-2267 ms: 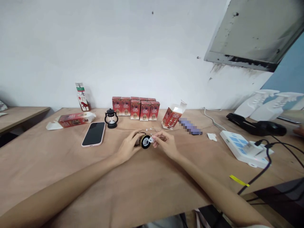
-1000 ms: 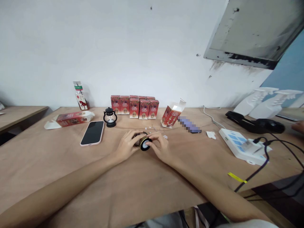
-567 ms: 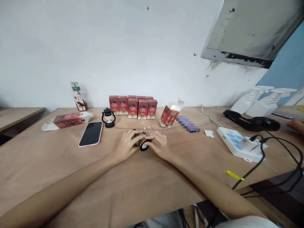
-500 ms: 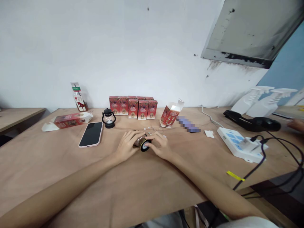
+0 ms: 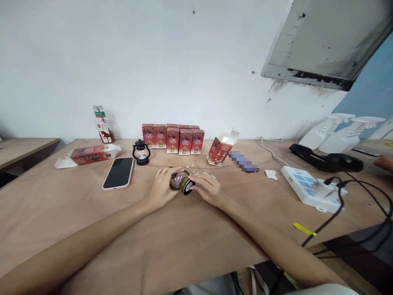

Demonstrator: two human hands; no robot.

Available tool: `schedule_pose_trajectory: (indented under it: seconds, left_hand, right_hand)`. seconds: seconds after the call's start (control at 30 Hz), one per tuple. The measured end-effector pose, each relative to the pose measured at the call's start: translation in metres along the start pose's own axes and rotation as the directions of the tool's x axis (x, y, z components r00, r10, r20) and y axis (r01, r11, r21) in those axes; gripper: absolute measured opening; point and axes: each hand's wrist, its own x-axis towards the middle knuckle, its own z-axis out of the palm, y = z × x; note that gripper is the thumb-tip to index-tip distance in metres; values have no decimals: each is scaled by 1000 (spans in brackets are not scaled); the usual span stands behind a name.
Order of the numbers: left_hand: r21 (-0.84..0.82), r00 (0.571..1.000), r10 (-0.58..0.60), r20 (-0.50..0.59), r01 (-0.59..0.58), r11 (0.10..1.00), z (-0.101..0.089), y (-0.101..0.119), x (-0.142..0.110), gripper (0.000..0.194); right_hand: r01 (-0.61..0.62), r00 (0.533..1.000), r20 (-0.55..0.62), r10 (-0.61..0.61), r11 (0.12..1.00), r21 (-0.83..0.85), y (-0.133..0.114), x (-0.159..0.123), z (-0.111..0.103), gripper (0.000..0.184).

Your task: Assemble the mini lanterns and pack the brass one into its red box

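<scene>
A small bronze-coloured lantern [image 5: 178, 180] with a clear globe is tipped on its side between my hands, its round base turned toward me and to the right. My left hand [image 5: 162, 187] is closed around its left end. At the base, the fingers of my right hand [image 5: 208, 188] pinch the rim beside a pale disc. Tiny pale scraps [image 5: 201, 168] lie just beyond my fingers. A similar black lantern [image 5: 141, 153] stands upright on the table behind my left hand.
Several red boxes [image 5: 172, 140] stand by the wall, with an opened box [image 5: 219, 150] to their right and another opened box [image 5: 92, 154] lying left. A phone [image 5: 118, 173] lies left; a power strip [image 5: 302, 186] with cables is right. Another person's hand [image 5: 383, 162] shows at the right edge.
The lantern has turned slightly, so more of its clear globe and its base's side show. My left fingers have drawn back from the globe; my right fingers have shifted on the base.
</scene>
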Motion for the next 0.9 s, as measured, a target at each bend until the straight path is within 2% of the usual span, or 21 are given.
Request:
schedule_pose_trajectory:
  seconds: [0.23,0.37,0.5,0.7,0.9]
  left_hand:
    - [3,1000,14,-22,-14,1000,0,1,0,44]
    - [-3,999,39,-28,-39,999,-1,2,1,40]
    - [1,999,48,-19,-48,999,0,2,1,40]
    - [10,996,53,-76,-52,999,2,1,0,37]
    - [96,1000,27,-8,-26,995,-1,5,-1,44]
  right_hand:
    - [52,999,-9,-51,999,16,0,1,1,52]
    - [44,999,-11,-43,999,10,0,1,2,52]
    - [54,998,-20,-55,997,-61,-2,0,4,53]
    - [30,999,-22,-34,983,-183,-3,-6,12,52]
    - [-34,999,0,35,989,-142,0,-8,10,47]
